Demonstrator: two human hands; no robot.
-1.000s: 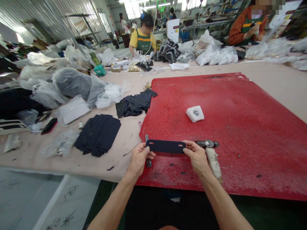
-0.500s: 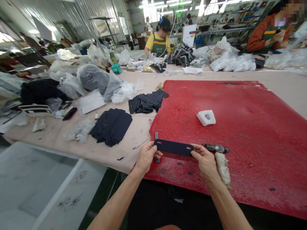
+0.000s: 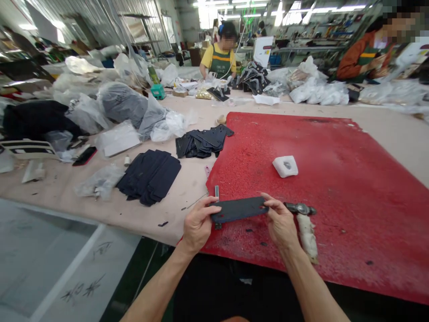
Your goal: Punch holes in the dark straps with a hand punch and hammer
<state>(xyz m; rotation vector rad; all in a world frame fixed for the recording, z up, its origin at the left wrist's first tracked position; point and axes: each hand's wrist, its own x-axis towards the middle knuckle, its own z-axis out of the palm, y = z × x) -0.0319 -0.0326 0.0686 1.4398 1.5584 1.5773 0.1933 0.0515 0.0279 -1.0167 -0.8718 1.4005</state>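
A dark strip (image 3: pixel 238 209) with slots punched near its ends is held level above the red mat (image 3: pixel 328 192). My left hand (image 3: pixel 198 222) pinches its left end, and my right hand (image 3: pixel 280 220) pinches the right end. Partly hidden behind the strip, a metal punch (image 3: pixel 216 192) lies on the mat, its top and bottom ends showing. To the right of my right hand lies a hammer (image 3: pixel 304 228) with a wrapped, pale handle. A white block (image 3: pixel 285 166) with a dark patch on top sits farther back on the mat.
Left of the mat lie a stack of dark pieces (image 3: pixel 150 176) and a pile of dark cut pieces (image 3: pixel 203 142). Plastic bags (image 3: pixel 124 107) crowd the table's left side. Two co-workers sit across the table, one in a yellow shirt (image 3: pixel 208 58). A white bin (image 3: pixel 50 264) stands front left.
The strip has turned in my hands: its right end is now higher and its face looks greyer. Both hands keep their hold. The view has shifted slightly to the right.
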